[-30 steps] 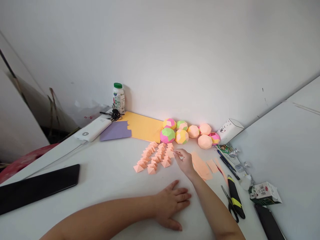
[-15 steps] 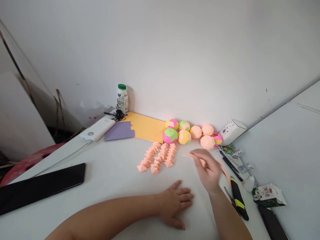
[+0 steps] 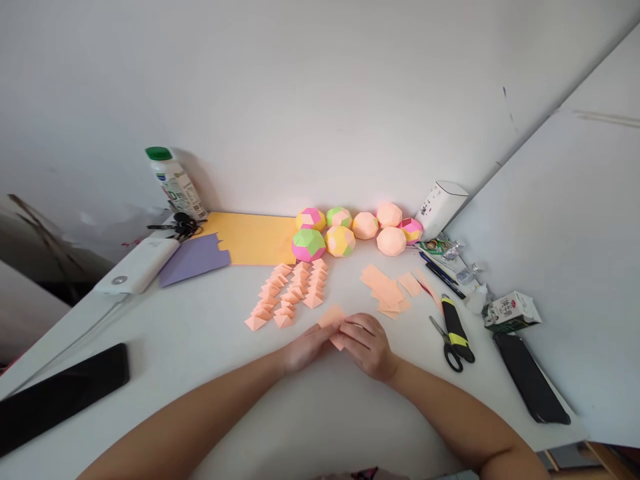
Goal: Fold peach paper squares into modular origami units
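Between my two hands is a small peach paper piece [image 3: 331,316], just above the white table. My left hand [image 3: 306,347] pinches its left side, and my right hand [image 3: 367,345] has its fingers closed on the right side. Loose peach paper strips [image 3: 385,288] lie beyond my right hand. Several folded peach paper units [image 3: 285,293] are lined up in three overlapping rows past my left hand. Behind them, against the wall, sit several faceted paper balls [image 3: 341,241] in peach, yellow, green and pink.
Scissors [image 3: 450,353] and a black-yellow utility knife [image 3: 457,332] lie at right, near pens [image 3: 443,275], a milk carton [image 3: 511,311] and a phone [image 3: 531,379]. Yellow paper [image 3: 257,240], purple paper [image 3: 193,261], keys [image 3: 185,225], a bottle [image 3: 177,187] and a white power bank [image 3: 137,265] are at left.
My left hand has lifted from lying flat and now grips the paper. My right hand has come nearer with the paper, uncovering the loose strips. The camera view has shifted.
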Available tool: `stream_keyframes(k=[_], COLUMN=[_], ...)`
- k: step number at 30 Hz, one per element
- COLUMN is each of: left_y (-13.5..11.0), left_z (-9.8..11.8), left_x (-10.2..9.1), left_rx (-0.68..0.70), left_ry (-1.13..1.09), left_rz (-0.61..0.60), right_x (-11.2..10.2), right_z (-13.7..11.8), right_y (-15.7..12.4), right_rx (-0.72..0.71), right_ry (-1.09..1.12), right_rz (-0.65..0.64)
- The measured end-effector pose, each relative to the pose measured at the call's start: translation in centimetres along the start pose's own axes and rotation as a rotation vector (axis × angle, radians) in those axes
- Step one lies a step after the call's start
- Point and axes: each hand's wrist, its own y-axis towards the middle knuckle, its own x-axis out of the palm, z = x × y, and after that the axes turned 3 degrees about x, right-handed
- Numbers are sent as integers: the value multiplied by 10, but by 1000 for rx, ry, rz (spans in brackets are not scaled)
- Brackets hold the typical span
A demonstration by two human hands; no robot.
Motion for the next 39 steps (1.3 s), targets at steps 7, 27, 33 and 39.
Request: stream_keyframes(k=[7, 27, 33, 39], left_y=[8, 11, 9, 9], left_z=[3, -2, -7, -6], left_x=[-9, -10, -9, -9], left_rx=[-152, -162, -147, -152], left_ry=[-108, -212, -53, -35], left_rz=[8, 189, 217, 231], right_x=[4, 6, 9, 4], right_z=[8, 16, 19, 16], right_y=[-5, -4, -4, 2], right_rx=[362, 570, 543, 606], right_ry=[348, 594, 646, 686], right_rz=[9, 7, -73, -84])
